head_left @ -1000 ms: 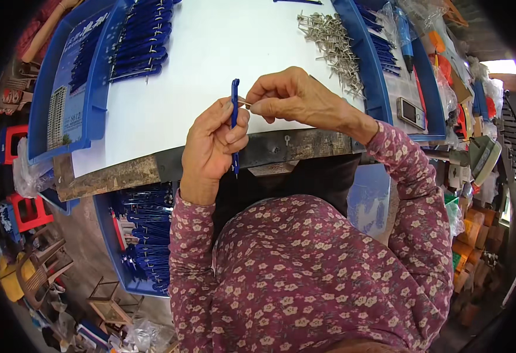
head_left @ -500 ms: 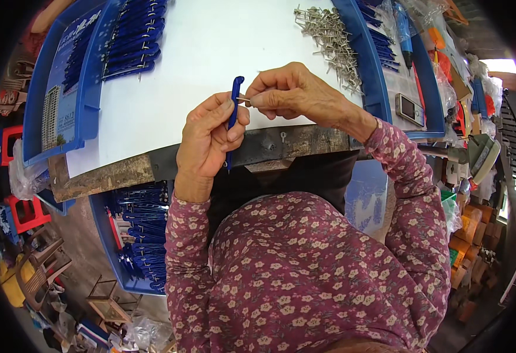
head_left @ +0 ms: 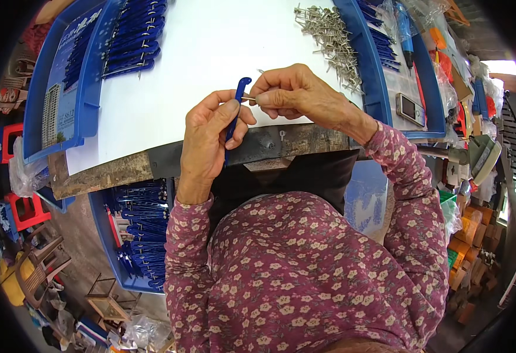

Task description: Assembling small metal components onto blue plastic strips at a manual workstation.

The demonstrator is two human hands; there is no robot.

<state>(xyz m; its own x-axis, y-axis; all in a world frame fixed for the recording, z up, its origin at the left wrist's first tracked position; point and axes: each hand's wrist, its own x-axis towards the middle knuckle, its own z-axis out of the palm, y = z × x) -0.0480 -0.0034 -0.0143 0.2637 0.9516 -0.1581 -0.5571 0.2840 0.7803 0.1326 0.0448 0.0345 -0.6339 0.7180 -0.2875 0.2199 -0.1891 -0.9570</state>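
Over the table's near edge, my left hand grips a slim blue handle-like piece between thumb and fingers. The piece stands nearly upright, tilted a little to the right, with a rounded, bent top end. My right hand pinches a thin metal pin that reaches across to the blue piece just below its top. Whether the pin has gone into the piece cannot be made out. A small metal tip shows above my right fingers.
Flat-headed metal pins lie heaped at the table's right. Blue pieces are stacked at the left, with more in a blue tray below. Blue trays flank the white table sheet; the right one sits near a small device.
The blue piece has tilted further to the right at its top. My left hand has shifted slightly right; my right hand keeps its pinch on the pin, and a metal tip now shows above it.
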